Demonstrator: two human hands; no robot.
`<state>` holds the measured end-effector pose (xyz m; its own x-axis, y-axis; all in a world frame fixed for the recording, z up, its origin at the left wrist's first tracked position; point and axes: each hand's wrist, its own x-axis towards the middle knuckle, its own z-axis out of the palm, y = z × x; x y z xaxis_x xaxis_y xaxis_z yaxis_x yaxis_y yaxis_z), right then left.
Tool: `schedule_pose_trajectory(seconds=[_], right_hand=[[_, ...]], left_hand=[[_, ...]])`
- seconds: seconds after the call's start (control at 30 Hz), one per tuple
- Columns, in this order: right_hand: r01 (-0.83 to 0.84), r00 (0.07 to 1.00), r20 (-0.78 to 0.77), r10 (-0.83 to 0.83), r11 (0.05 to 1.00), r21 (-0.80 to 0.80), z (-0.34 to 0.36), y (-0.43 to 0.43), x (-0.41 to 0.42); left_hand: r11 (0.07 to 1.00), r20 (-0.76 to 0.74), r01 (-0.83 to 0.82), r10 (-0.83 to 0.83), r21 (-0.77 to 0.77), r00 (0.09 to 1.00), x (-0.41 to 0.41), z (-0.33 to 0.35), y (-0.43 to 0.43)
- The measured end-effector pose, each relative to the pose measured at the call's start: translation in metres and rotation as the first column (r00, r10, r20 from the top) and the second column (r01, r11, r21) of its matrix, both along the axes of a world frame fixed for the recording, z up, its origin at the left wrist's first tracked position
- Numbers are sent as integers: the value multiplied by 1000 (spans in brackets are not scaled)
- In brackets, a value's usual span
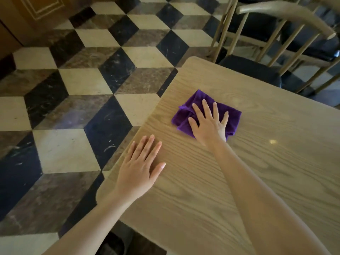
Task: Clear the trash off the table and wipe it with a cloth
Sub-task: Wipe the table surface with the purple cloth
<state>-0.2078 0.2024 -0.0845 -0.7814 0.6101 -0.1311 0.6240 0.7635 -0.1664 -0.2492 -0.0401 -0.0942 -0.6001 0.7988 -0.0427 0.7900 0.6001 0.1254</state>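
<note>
A folded purple cloth (233, 117) lies on the light wooden table (276, 144), toward its far left corner. My right hand (208, 124) presses flat on the cloth with fingers spread and straight. My left hand (140, 167) rests flat on the bare tabletop near the left edge, fingers straight and together, holding nothing. No trash shows on the visible part of the table.
A wooden spindle-back chair (287, 34) with a dark seat stands beyond the table's far edge. Left of the table lies a floor of black, cream and brown tiles (73, 89). A wooden door or cabinet (27, 11) stands at the far left.
</note>
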Motion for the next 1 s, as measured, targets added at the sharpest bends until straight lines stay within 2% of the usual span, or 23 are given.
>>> schedule_pose_trajectory(seconds=[0.13, 0.3, 0.43, 0.77, 0.87, 1.0], right_hand=[[-27, 1000, 0, 27, 1000, 9, -1, -78, 38], [-85, 996, 29, 83, 994, 68, -2, -155, 76], [-87, 996, 31, 87, 996, 29, 3, -137, 56], [-85, 996, 22, 85, 996, 1, -1, -25, -117], [-90, 995, 43, 90, 996, 18, 1, -25, -122], [-149, 989, 12, 149, 989, 24, 0, -53, -86]], left_hand=[[997, -2, -60, 60, -46, 998, 27, -3, -65], [993, 29, -116, 117, -31, 993, 36, -3, -81], [993, 49, -114, 115, -4, 992, 37, -2, -79], [990, 61, -137, 136, 17, 989, 39, -3, -77], [991, 45, -134, 133, 22, 990, 40, -2, -78], [990, 29, -134, 133, 34, 991, 38, -5, -79]])
